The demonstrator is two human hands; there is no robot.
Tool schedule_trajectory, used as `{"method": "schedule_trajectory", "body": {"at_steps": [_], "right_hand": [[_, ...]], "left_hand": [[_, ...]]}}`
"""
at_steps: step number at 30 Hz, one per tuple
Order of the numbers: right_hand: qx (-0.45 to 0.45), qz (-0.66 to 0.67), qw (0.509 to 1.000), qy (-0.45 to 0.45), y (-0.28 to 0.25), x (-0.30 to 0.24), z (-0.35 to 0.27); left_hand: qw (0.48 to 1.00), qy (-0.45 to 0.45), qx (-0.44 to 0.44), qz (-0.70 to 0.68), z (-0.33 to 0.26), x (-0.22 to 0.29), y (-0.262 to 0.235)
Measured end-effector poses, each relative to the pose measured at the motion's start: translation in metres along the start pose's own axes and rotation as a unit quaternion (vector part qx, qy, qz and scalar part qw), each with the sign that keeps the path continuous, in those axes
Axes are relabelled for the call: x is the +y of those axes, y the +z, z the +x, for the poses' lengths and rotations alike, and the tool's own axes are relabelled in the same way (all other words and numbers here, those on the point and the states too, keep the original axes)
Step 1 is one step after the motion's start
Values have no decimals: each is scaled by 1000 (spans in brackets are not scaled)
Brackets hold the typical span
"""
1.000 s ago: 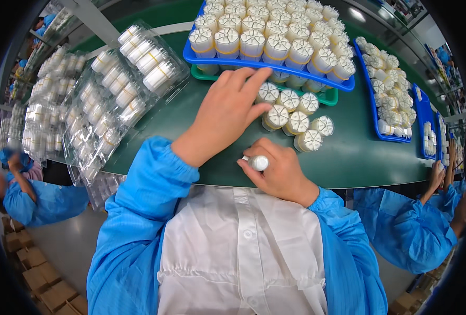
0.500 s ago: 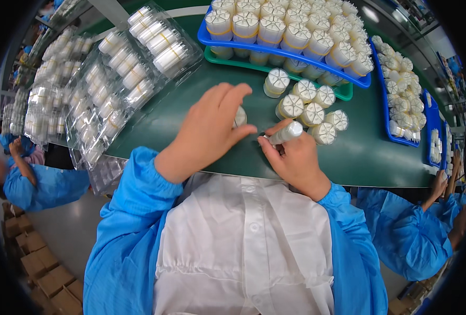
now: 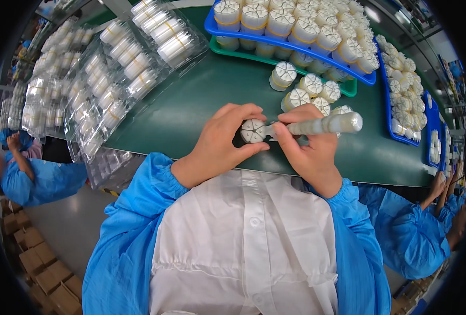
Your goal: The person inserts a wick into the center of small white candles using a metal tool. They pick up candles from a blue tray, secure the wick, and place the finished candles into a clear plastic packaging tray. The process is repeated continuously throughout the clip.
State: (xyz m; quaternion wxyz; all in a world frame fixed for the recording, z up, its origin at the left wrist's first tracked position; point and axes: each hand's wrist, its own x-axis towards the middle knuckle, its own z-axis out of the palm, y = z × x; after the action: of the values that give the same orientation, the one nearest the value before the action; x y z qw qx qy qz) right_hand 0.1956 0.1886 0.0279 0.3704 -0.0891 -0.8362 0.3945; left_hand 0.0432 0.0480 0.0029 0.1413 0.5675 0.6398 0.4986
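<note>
My left hand [image 3: 221,139] curves its fingers and thumb round a short bundle of white pieces [image 3: 253,131], whose round top shows wedge-shaped segments. The bundle stands on the green table in front of me. In my right hand [image 3: 312,152] is a thick, pale pen-shaped tool [image 3: 325,125], pinched near its thin tip and slanting up to the right. That tip is at the right edge of the bundle's top; whether it touches cannot be made out. Just beyond my right hand stand several similar bundles [image 3: 283,76] with yellow bands, some partly hidden by the hand and tool.
Many banded bundles fill a blue tray [image 3: 290,39] stacked on a green tray [image 3: 352,88] at the back. Clear plastic trays [image 3: 133,97] of white bundles lie at left. Another blue tray [image 3: 405,139] stands at right. Co-workers in blue sleeves [image 3: 44,184] sit on both sides.
My left hand has come down and closed round the bundle. The tool in my right hand has tipped over to the right, and its tip is now at the bundle.
</note>
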Motion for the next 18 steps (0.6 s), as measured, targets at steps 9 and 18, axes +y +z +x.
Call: {"method": "schedule_trajectory", "body": {"at_steps": [9,18], "right_hand": [[-31,-23,999,-19,6,-1,2],[12,-2,999,-33,4,-1,3]], "left_hand": [[994,59,33,85,0,-5,4],[999,28,5,35,-2,5,-1]]}}
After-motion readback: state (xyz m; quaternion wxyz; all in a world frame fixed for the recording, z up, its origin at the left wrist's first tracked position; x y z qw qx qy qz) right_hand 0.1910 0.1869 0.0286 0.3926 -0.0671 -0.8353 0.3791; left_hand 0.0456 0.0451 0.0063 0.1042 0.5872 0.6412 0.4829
